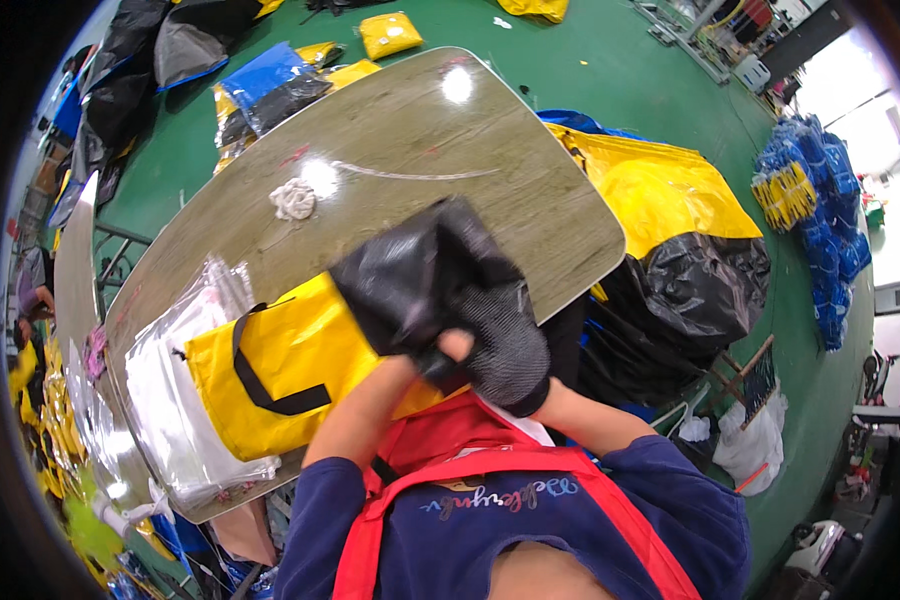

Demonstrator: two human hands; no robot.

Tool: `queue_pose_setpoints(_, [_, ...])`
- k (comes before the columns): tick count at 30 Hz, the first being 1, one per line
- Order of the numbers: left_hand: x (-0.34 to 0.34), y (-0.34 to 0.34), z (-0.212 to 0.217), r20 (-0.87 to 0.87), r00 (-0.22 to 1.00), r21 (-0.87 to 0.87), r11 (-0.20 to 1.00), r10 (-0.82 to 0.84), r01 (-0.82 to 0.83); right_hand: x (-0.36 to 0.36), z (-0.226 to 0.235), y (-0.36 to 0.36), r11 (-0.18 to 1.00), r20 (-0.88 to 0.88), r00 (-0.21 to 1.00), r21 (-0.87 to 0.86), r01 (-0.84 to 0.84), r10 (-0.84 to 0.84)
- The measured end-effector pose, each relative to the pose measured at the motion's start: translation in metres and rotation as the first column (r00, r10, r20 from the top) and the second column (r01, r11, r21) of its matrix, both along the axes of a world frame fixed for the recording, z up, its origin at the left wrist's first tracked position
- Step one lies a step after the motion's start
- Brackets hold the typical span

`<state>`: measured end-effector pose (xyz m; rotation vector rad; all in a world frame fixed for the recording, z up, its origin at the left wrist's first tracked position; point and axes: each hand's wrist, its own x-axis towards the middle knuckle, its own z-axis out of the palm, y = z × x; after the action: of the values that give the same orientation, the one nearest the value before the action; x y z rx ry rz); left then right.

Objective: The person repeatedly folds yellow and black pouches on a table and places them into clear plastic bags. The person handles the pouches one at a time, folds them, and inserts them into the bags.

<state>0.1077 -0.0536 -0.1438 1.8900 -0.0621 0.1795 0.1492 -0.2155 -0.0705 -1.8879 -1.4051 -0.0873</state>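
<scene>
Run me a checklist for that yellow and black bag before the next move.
1. Left hand at the bag: ok, at its black part.
2. Right hand grip: cannot tell; dark textured material covers the fingers.
3. Bag lying flat: not ok; the black part is bunched up.
4. Black handle in view: ok, on the yellow side.
5. Clear plastic sleeves free of the bag: not ok, it overlaps them.
6. White bundle apart from the bag: ok.

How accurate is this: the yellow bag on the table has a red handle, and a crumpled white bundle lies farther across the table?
Not quite: in the head view, the handle on the yellow bag is black, not red; the rest stands.
</scene>
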Motion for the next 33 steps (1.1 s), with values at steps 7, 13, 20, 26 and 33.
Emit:
queue_pose_setpoints(7, [-0.2,0.113,0.001,-0.05,0.935,0.904,0.415,0.35,-0.107,-0.04,-0.045,0.038,0.851,0.089,0.948,-0.472,-0.229,0.304])
queue_pose_setpoints(13, [-0.346,0.159,-0.037,-0.385,0.126,0.271,0.243,0.914,-0.931,-0.053,-0.042,0.085,0.72,0.124,0.902,-0.652,-0.239,0.412])
queue_pose_setpoints(20, [-0.337,0.15,-0.006,-0.59,0.613,-0.532,0.318,0.525,-0.784,-0.065,-0.048,0.1,0.917,0.212,0.923,-0.313,-0.246,0.32])
queue_pose_setpoints(26, [-0.33,0.115,0.058,-0.384,0.671,-0.25,0.628,0.634,-0.737,-0.107,-0.101,0.12,0.874,0.306,0.946,-0.482,0.059,0.105])
queue_pose_setpoints(33, [-0.092,0.004,0.081,-0.235,0.638,-0.641,0.376,0.734,-0.669,-0.113,-0.097,0.08,0.941,-0.062,0.998,-0.339,-0.009,-0.012])
